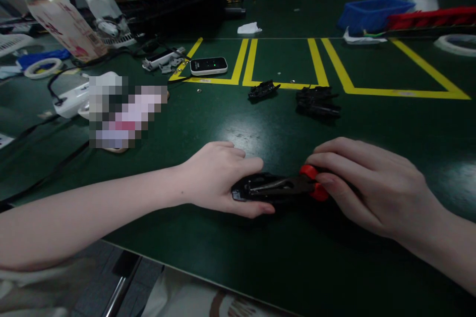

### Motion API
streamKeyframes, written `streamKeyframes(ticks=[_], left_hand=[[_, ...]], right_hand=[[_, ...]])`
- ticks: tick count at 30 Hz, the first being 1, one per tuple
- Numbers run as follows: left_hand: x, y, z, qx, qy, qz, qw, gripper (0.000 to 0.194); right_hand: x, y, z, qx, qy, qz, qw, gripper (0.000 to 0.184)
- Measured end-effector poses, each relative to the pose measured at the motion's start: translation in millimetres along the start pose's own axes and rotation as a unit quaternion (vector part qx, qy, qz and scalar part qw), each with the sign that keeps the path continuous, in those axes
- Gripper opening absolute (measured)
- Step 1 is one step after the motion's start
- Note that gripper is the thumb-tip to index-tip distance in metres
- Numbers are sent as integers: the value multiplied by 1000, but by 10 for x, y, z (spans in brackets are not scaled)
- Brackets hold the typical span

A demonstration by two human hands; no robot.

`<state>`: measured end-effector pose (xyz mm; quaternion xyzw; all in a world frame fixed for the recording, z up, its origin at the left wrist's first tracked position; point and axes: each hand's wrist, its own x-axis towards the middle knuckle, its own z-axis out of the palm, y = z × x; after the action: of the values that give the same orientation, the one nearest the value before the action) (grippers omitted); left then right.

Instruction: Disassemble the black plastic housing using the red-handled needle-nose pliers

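My left hand (219, 178) is closed around a black plastic part (241, 191), thumb below and fingers above it. My right hand (372, 185) grips the red handles of a pair of pliers (303, 184). The dark jaws point left and lie over the black part; whether they bite on it I cannot tell. Farther back on the green table (208, 124) lie a small black plastic piece (263, 90) and a cluster of similar black pieces (318, 101).
Yellow tape (405, 92) marks boxes on the table. At the left are a phone (130, 116), a white power strip (87, 91), cables and a leaning bottle (65, 25). A small white device (208, 66) sits mid-back. A blue bin (375, 12) and red tray (435, 18) stand at the back right.
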<state>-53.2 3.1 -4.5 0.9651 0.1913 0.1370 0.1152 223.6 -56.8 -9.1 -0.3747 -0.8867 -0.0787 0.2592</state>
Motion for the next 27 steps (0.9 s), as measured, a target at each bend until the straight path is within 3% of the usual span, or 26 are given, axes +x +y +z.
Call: streamKeyframes(ticks=[8,27], left_hand=[[-6,-24,-10,-26,-13,9,1000,55],[-17,1,1,18,19,9,1000,49]], right_hand=[[23,-54,-113,-98,9,-40,994,15],[74,-30,-80,-4,-1,-7,1000,19]])
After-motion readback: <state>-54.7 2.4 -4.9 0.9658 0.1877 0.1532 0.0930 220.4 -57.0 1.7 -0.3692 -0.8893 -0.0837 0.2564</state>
